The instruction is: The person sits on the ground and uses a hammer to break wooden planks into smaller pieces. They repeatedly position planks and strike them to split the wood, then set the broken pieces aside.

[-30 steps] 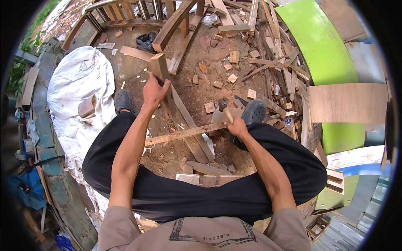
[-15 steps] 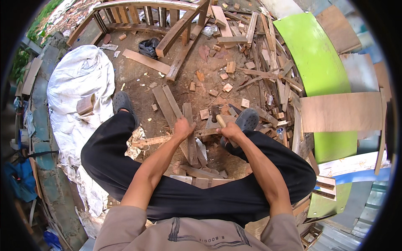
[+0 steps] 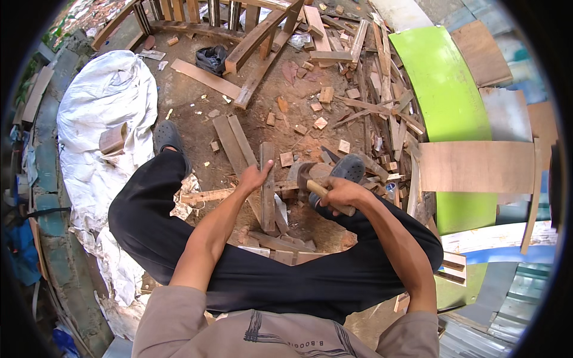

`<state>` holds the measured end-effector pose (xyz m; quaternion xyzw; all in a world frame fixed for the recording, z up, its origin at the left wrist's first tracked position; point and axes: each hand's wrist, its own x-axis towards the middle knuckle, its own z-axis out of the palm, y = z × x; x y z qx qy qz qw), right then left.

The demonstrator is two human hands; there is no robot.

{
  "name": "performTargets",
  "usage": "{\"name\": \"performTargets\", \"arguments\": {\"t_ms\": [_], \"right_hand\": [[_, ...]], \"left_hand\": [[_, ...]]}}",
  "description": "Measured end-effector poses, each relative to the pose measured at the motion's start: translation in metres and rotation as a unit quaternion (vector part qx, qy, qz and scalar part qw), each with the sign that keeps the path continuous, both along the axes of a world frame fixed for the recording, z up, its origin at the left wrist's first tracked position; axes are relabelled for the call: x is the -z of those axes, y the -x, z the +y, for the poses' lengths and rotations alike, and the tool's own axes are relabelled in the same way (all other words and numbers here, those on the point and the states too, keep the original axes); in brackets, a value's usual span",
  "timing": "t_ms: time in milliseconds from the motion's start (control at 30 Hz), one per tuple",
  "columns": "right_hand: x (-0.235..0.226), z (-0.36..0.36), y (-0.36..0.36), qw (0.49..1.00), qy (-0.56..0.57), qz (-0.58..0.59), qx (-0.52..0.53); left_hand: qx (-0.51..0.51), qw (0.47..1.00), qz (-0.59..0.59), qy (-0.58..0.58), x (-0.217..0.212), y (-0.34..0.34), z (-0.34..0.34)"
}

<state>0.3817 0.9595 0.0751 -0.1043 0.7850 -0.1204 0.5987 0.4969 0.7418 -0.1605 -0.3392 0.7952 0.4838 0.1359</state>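
Observation:
My left hand (image 3: pixel 255 178) is closed on a narrow wooden plank (image 3: pixel 267 206), with the thumb lying across its top face. The plank stands lengthwise between my legs and crosses over a longer wooden strip (image 3: pixel 206 196). In my right hand (image 3: pixel 342 194) is a hammer (image 3: pixel 317 189), gripped by its pale wooden handle. Its dark head (image 3: pixel 304 176) points left, toward the plank, with a gap between them. Just left of the plank, two weathered boards (image 3: pixel 230 143) lie side by side, partly hidden by my left hand and forearm.
A slatted wooden frame (image 3: pixel 256 45) stands at the far side. White sheeting (image 3: pixel 113 83) spreads at left, with a curved wood piece (image 3: pixel 113 139) on it. Scrap wood (image 3: pixel 382 89) is heaped at right, near a green panel (image 3: pixel 444 83). Small wood blocks (image 3: pixel 326 95) litter the ground.
My right hand has come nearer to me, and the hammer has turned so its head points further left. My left hand still holds the plank, its thumb now stretched across it. The view has shifted slightly.

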Motion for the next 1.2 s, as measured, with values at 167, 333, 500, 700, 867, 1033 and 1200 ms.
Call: {"name": "performTargets", "arguments": {"t_ms": [167,333,500,700,867,1033,1200], "right_hand": [[0.005,0.013,-0.004,0.992,-0.004,-0.045,-0.118],[0.032,0.009,-0.022,0.974,-0.009,-0.003,-0.225],[0.026,0.002,-0.02,0.956,0.029,0.051,-0.288],[0.048,0.019,-0.008,0.942,0.137,0.089,-0.294],[0.049,0.006,-0.017,0.91,0.032,0.153,-0.383],[0.049,0.011,-0.023,0.902,0.038,0.166,-0.397],[0.044,0.006,-0.026,0.901,0.05,0.159,-0.401]], "left_hand": [[0.013,1.0,-0.025,0.014,-0.022,0.012,0.018],[-0.004,0.999,-0.04,0.022,-0.029,0.017,0.022],[-0.02,0.999,-0.038,0.024,-0.02,0.012,0.019],[0.002,1.0,-0.026,0.017,-0.027,0.015,0.016],[0.013,0.998,-0.04,0.035,-0.038,0.016,0.016],[0.003,0.998,-0.045,0.037,-0.032,0.017,0.016],[-0.042,0.998,0.044,0.003,-0.006,0.009,0.011]]}}
